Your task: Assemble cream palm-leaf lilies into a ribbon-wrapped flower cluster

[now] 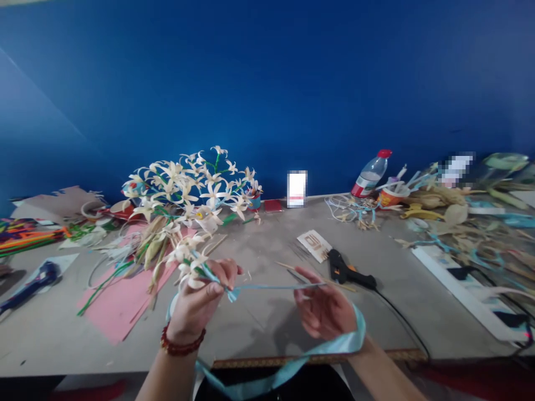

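My left hand [198, 306], with a red bead bracelet at the wrist, pinches the stem end of a sprig of white flowers [188, 259]. Light-blue ribbon [358, 328] is wrapped at that stem, with a short end sticking out at the fingertips. From there a narrow stretch runs taut to my right hand [326, 306], whose fingers grip it. More of the ribbon loops around the right wrist and hangs down past the table's front edge. Behind the left hand stands a large bunch of white flowers [211, 192] on green stems.
A black glue gun [349, 272] lies right of centre, its cord trailing forward. Farther right is a white power strip [463, 295]. Pink paper [115, 306] and a blue glue gun [42, 281] are at left. A bottle [370, 177] stands by the blue wall.
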`<control>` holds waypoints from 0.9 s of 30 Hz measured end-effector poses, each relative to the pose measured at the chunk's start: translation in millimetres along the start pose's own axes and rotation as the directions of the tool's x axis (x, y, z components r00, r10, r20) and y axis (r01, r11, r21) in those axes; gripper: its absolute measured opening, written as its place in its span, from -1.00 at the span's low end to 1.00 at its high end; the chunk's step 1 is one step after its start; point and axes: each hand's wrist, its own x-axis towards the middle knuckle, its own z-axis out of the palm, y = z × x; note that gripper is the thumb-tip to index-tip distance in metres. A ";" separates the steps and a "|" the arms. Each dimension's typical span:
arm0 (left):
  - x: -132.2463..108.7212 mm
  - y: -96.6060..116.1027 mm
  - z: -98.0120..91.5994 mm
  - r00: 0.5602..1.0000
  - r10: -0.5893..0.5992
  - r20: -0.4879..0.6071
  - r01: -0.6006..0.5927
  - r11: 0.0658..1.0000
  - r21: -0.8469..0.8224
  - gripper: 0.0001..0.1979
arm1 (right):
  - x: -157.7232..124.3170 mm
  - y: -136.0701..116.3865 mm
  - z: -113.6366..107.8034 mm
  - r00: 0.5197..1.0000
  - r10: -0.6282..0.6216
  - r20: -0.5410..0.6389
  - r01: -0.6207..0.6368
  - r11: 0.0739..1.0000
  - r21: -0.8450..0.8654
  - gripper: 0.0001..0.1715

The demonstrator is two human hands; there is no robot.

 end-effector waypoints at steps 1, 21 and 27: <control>0.2 -1.5 -0.3 0.999 -0.042 -0.016 0.041 0.998 -0.044 -0.84 | -0.2 3.1 -2.8 0.997 0.058 0.041 -0.058 0.998 0.002 -0.45; -12.0 -23.7 44.1 0.923 -0.294 -0.248 0.160 0.879 -0.449 -0.89 | 18.5 -36.9 56.9 0.613 -0.573 0.544 0.703 0.080 -0.707 -0.70; -20.8 -28.2 60.7 0.872 -0.375 -0.314 0.174 0.838 -0.517 -0.82 | 30.5 -25.4 66.7 0.489 -0.696 0.525 0.727 -0.008 -0.687 -0.66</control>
